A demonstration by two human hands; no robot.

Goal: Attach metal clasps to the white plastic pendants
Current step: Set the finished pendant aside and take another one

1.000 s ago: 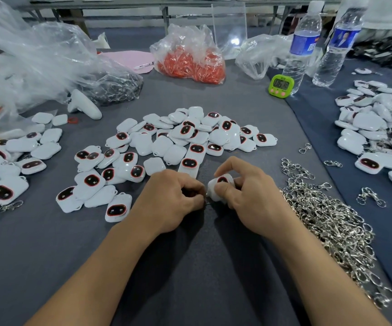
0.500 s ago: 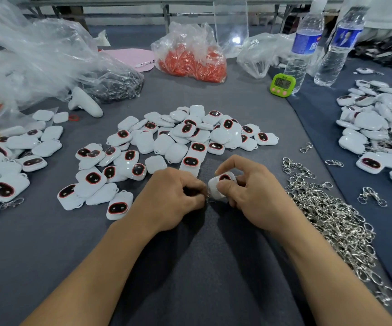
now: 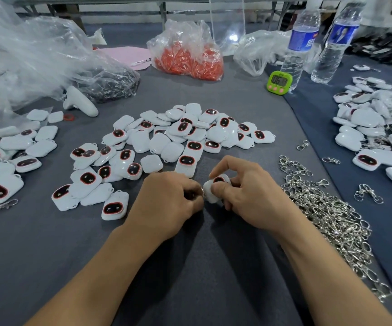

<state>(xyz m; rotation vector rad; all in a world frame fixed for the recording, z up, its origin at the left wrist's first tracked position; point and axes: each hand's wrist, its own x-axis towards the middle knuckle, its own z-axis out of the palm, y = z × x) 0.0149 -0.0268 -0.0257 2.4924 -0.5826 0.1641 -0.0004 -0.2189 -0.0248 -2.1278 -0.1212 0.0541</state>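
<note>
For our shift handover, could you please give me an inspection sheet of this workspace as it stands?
Surface: grey cloth table; dark blue cloth at the right.
Job's things: loose pendants heaped in the centre, more at left and right; metal clasps piled by the right forearm.
Clutter: clear plastic bags, bag of orange parts, green timer, two water bottles, white controller, pink sheet.
Hands: right hand holds one pendant; left hand pinches a small clasp, mostly hidden, at its edge.
Cables: nothing seen.
Surroundings: metal table legs behind; dark items at the far right.
</note>
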